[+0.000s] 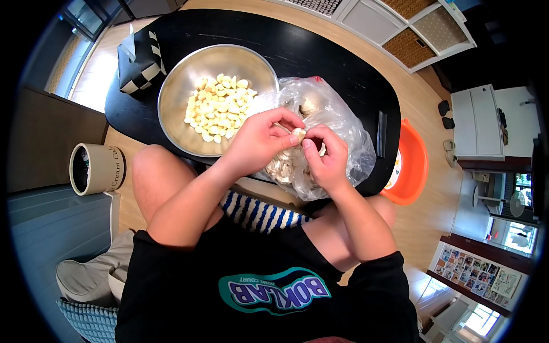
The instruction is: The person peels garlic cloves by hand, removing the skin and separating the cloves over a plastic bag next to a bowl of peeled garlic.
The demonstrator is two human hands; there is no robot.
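Note:
A garlic clove [298, 133] is pinched between the fingertips of my left hand [257, 140]. My right hand [329, 159] meets it there, thumb and forefinger closed at the clove's right side. Both hands are above a clear plastic bag [351, 123], in which garlic skins [281, 168] and what looks like a garlic bulb [309, 107] show. To the left stands a wide metal bowl [171, 106] with a heap of peeled garlic cloves [220, 108] in it. My left wrist is close to the bowl's lower right rim.
Everything stands on a black oval table [320, 51]. A checkered tissue box [140, 63] is at its far left. An orange basin [420, 163] sits beyond the right edge, and a cream bin [100, 168] on the left. My knees are at the near edge.

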